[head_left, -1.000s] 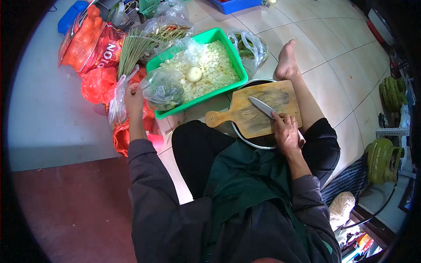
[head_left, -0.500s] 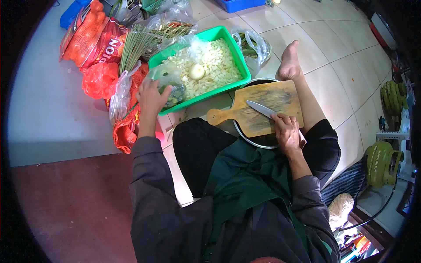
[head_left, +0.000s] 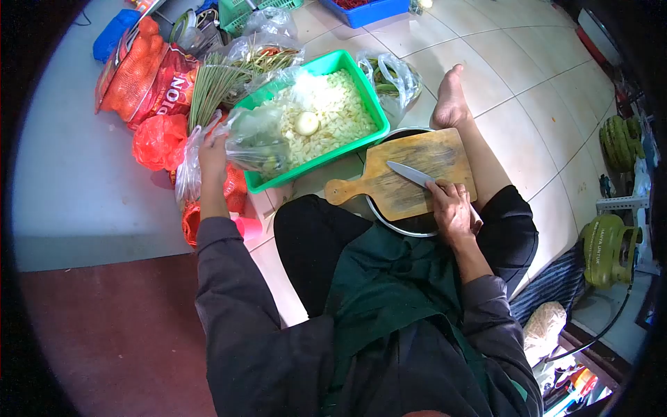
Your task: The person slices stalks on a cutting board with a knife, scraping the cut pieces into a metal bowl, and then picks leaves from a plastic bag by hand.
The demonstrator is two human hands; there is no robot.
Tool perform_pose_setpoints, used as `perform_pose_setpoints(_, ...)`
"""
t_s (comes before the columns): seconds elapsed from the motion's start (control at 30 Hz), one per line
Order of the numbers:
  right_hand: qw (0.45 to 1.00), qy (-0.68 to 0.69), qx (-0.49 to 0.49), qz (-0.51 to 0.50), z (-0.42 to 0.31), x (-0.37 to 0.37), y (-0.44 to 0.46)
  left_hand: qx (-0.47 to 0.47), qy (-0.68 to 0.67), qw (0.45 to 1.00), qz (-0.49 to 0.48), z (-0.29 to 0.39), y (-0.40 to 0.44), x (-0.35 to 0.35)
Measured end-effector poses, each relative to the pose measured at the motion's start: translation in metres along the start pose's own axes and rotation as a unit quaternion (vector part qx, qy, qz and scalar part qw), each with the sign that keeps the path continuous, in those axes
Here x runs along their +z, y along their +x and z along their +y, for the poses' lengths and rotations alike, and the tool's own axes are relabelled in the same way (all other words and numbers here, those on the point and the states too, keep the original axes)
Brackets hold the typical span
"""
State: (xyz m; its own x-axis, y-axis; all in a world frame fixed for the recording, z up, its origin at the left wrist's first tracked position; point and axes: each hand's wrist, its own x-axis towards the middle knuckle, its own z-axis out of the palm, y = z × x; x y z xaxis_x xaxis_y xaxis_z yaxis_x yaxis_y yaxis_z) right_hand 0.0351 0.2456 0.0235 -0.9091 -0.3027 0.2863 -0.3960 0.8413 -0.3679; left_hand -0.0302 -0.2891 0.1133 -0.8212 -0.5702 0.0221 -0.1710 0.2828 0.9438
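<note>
My left hand (head_left: 213,154) is closed on the edge of a clear plastic bag (head_left: 258,142). The bag stretches over the left end of a green tray (head_left: 381,118), with something dark inside that I cannot make out. Chopped white pieces, perhaps onion, fill the tray, and a whole peeled onion (head_left: 306,124) lies on top of them. In my right hand (head_left: 451,210) is a knife (head_left: 410,174), its blade lying flat over a wooden cutting board (head_left: 389,191). The board rests across a round pot (head_left: 403,228) between my legs.
Left of the tray are a red mesh sack (head_left: 142,76), a red plastic bag (head_left: 158,141) and long green stalks (head_left: 208,90). Beyond it sit a bag of greens (head_left: 392,80) and a blue crate (head_left: 368,14). Green gas cylinders (head_left: 606,250) stand at the right.
My left hand has moved left and slightly down, drawing the clear bag out longer. My right hand and the knife stay in place on the board. The view has shifted slightly.
</note>
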Motion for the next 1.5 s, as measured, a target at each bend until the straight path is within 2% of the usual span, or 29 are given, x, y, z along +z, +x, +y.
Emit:
perform_pose_setpoints(0.03, 1.0, 0.002, 0.008, 0.001, 0.0, 0.0, 0.0, -0.019, -0.085, 0.996, 0.004, 0.019, -0.009, 0.003)
perform_pose_setpoints(0.07, 1.0, 0.004, 0.012, 0.0, 0.0, 0.0, 0.0, -0.053, -0.101, 0.993, -0.02, 0.034, -0.015, 0.003)
perform_pose_setpoints(0.27, 1.0, -0.008, 0.027, -0.012, 0.004, 0.004, -0.001, -0.006, -0.235, 0.97, -0.064, 0.09, -0.05, 0.02)
perform_pose_setpoints(0.37, 1.0, -0.008, 0.029, -0.01, 0.004, 0.003, -0.001, 0.013, -0.256, 0.964, -0.067, 0.109, -0.076, 0.04)
perform_pose_setpoints(0.5, 0.999, 0.002, 0.044, -0.009, 0.0, 0.0, -0.001, -0.027, -0.274, 0.954, -0.115, 0.124, -0.122, 0.079)
perform_pose_setpoints(0.63, 0.999, -0.007, 0.048, 0.004, 0.0, 0.0, -0.001, -0.069, -0.428, 0.879, -0.199, 0.103, -0.162, 0.132)
perform_pose_setpoints(0.7, 0.999, 0.038, 0.021, 0.03, -0.002, -0.003, -0.002, -0.076, -0.482, 0.823, -0.291, 0.077, -0.173, 0.154)
perform_pose_setpoints(0.77, 0.994, 0.086, -0.003, 0.062, -0.005, -0.004, -0.006, -0.09, -0.472, 0.826, -0.294, 0.057, -0.187, 0.173)
perform_pose_setpoints(0.83, 0.976, 0.195, -0.033, 0.096, -0.014, -0.011, -0.002, -0.117, -0.446, 0.833, -0.306, 0.035, -0.2, 0.189)
perform_pose_setpoints(0.9, 0.96, 0.237, -0.113, 0.1, -0.017, -0.013, 0.002, -0.11, -0.408, 0.855, -0.3, 0.021, -0.208, 0.19)
perform_pose_setpoints(1.03, 0.977, 0.166, -0.131, 0.005, -0.032, -0.013, 0.002, -0.097, -0.384, 0.871, -0.289, 0.013, -0.21, 0.173)
perform_pose_setpoints(1.1, 0.977, 0.165, -0.136, 0.004, -0.035, -0.008, 0.002, -0.089, -0.362, 0.89, -0.261, 0.015, -0.213, 0.168)
perform_pose_setpoints(1.13, 0.976, 0.165, -0.139, 0.004, -0.037, -0.006, 0.003, -0.068, -0.317, 0.895, -0.306, 0.005, -0.207, 0.162)
perform_pose_setpoints(1.23, 0.976, 0.179, -0.125, 0.014, -0.037, -0.013, 0.003, -0.035, -0.268, 0.923, -0.272, -0.001, -0.209, 0.165)
perform_pose_setpoints(1.37, 0.963, 0.227, -0.123, 0.078, -0.042, -0.033, 0.026, -0.059, -0.36, 0.892, -0.268, 0.003, -0.203, 0.169)
perform_pose_setpoints(1.5, 0.95, 0.237, -0.171, 0.113, -0.061, -0.078, 0.052, -0.058, -0.471, 0.845, -0.248, 0.025, -0.202, 0.173)
